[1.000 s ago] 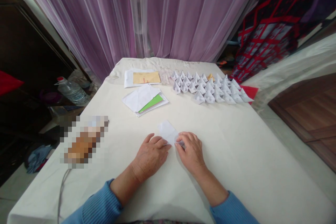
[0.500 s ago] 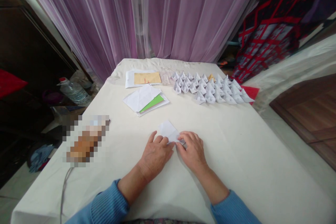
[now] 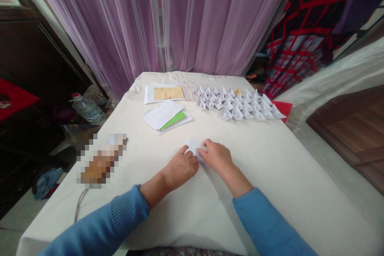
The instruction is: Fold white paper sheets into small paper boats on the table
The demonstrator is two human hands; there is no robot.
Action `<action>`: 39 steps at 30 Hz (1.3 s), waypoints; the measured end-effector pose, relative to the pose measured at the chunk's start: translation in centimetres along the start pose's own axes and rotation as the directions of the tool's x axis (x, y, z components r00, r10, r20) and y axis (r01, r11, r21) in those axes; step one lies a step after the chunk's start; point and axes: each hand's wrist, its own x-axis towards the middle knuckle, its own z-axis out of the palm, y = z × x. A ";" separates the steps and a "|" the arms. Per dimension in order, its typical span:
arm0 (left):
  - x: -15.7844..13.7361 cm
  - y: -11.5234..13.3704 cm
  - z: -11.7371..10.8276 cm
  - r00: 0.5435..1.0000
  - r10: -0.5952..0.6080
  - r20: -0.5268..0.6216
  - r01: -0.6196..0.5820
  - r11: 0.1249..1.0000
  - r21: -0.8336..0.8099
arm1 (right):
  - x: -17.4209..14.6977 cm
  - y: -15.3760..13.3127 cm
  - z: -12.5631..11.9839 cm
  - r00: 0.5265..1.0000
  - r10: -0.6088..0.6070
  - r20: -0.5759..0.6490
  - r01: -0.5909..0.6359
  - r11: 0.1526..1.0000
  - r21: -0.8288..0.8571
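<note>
A small folded white piece of paper (image 3: pixel 192 144) lies on the tablecloth in front of me, partly covered by my hands. My left hand (image 3: pixel 183 169) rests on its lower left part with curled fingers, holding it against the table. At the paper's right edge is my right hand (image 3: pixel 218 155), its thumb and forefinger spread a little apart. Whether the right fingertips touch the paper is hard to make out.
Several folded white paper shapes (image 3: pixel 237 113) stand in rows at the back right, one yellow shape (image 3: pixel 239 92) among them. White sheets (image 3: pixel 163 115) with a green piece (image 3: pixel 174 120) lie back left, near a tan envelope (image 3: pixel 168 93). A blurred-out object (image 3: pixel 103 160) with a cable lies left.
The paper shows narrower between my hands. My right hand has moved slightly up along its right edge and its thumb and forefinger have parted. The camera view has shifted slightly.
</note>
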 end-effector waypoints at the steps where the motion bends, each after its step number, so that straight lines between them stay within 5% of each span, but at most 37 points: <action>1: 0.0 0.0 0.1 1.000 0.017 0.000 -0.017 1.000 0.015 | 0.1 -0.1 -0.1 1.000 -0.001 0.015 0.001 1.000 -0.001; 7: 0.2 -0.2 0.5 0.996 0.088 0.006 -0.088 0.995 0.056 | 2.0 0.5 -0.5 0.997 -0.077 -0.007 0.078 0.997 0.028; 14: 0.0 -0.2 0.6 0.992 0.124 -0.029 -0.120 0.988 0.097 | 6.3 0.3 -0.9 0.918 -0.390 0.072 0.387 0.921 0.049; 28: -0.1 -2.3 -0.2 0.986 0.159 0.041 -0.158 0.987 -0.039 | 3.9 2.5 -1.2 0.980 -0.178 0.094 0.175 0.984 0.041; 39: 1.5 0.0 0.4 0.952 -0.207 0.224 0.244 0.957 -0.154 | 4.5 3.9 -0.9 0.952 -0.301 0.059 0.285 0.939 0.195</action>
